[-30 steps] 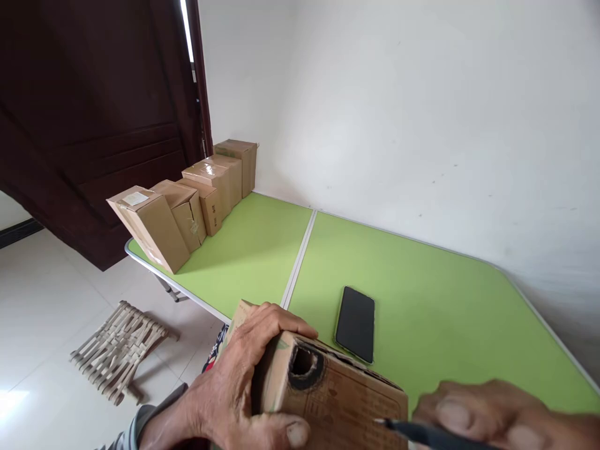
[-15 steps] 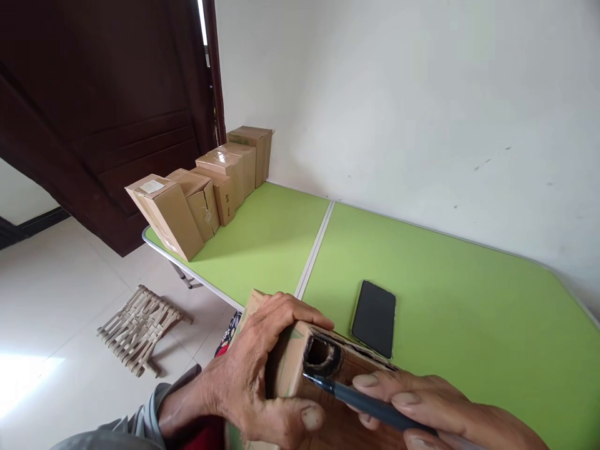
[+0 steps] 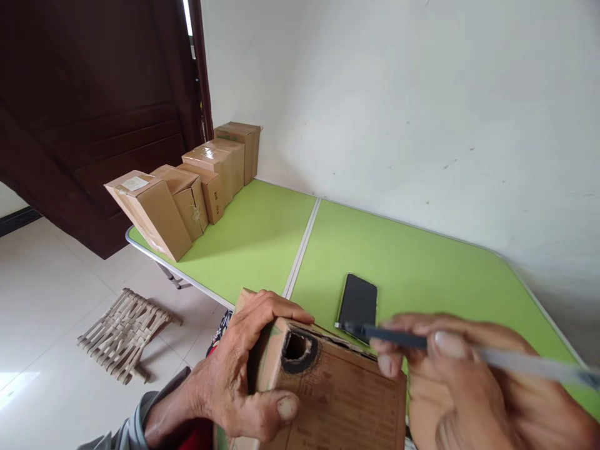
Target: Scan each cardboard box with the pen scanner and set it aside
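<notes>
A brown cardboard box (image 3: pixel 347 394) is at the near edge of the table, low in the view. One corner of its upper face has a rough-edged hole ringed in black. My left hand (image 3: pixel 248 369) grips the box at its left side, fingers over the far edge and thumb on the near face. My right hand (image 3: pixel 478 381), slightly blurred, holds a pen (image 3: pixel 398 337) with a dark grip and a clear barrel. The pen's tip points left, raised off the box. Behind the tip lies a black phone (image 3: pixel 359 303) on the table.
The green folding table (image 3: pixel 248 231) has a pale seam across it and stands against a white wall (image 3: pixel 375 94). Several cardboard boxes (image 3: pixel 164 212) line its far left end. A woven stool (image 3: pixel 126 331) stands on the tiled floor, near a dark door (image 3: pixel 94 112).
My right hand has lifted the pen away from the hole's rim and moved right, uncovering more of the box's face. My left hand keeps its grip. The whole view has shifted slightly.
</notes>
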### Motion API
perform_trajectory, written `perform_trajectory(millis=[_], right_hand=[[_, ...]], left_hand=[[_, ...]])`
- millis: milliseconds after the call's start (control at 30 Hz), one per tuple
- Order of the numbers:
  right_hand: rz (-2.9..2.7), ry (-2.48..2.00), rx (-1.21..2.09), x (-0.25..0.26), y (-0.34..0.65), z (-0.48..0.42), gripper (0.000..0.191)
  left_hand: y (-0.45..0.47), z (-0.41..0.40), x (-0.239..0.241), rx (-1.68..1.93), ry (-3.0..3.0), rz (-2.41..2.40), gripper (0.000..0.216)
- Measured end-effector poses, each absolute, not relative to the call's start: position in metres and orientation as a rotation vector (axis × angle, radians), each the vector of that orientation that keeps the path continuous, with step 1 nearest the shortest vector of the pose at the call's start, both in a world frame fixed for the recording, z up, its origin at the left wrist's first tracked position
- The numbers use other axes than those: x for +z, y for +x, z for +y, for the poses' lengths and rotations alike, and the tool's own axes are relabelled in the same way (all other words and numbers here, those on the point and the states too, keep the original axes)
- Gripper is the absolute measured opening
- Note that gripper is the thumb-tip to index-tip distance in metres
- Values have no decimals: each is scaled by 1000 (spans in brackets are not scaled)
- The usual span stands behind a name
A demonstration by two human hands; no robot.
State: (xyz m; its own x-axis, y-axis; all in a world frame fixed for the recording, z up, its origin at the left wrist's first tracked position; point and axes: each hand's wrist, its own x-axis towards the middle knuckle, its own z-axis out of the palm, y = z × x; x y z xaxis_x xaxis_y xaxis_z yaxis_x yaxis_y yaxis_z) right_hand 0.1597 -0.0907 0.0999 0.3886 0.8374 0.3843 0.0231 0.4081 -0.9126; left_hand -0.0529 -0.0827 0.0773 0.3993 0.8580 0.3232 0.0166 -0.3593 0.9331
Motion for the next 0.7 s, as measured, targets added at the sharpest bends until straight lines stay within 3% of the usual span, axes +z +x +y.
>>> perform_trajectory(millis=[100, 200, 400, 567, 700], right_hand=[[-994, -961, 684, 92, 171, -31, 19], [-1188, -1614, 668, 55, 185, 31, 22], [-1376, -2199, 744, -25, 184, 79, 21], [-1431, -2401, 688, -34, 180, 84, 35], [-1477, -2454, 640, -26, 178, 81, 32]], left_hand=[[-57, -83, 75, 1101, 1677, 771, 60], [-61, -84, 74, 1093, 1640, 780, 61], [-64, -90, 70, 1038, 1579, 834, 61], [-64, -93, 70, 1050, 1499, 854, 64], [-62, -94, 74, 1042, 1487, 842, 65]])
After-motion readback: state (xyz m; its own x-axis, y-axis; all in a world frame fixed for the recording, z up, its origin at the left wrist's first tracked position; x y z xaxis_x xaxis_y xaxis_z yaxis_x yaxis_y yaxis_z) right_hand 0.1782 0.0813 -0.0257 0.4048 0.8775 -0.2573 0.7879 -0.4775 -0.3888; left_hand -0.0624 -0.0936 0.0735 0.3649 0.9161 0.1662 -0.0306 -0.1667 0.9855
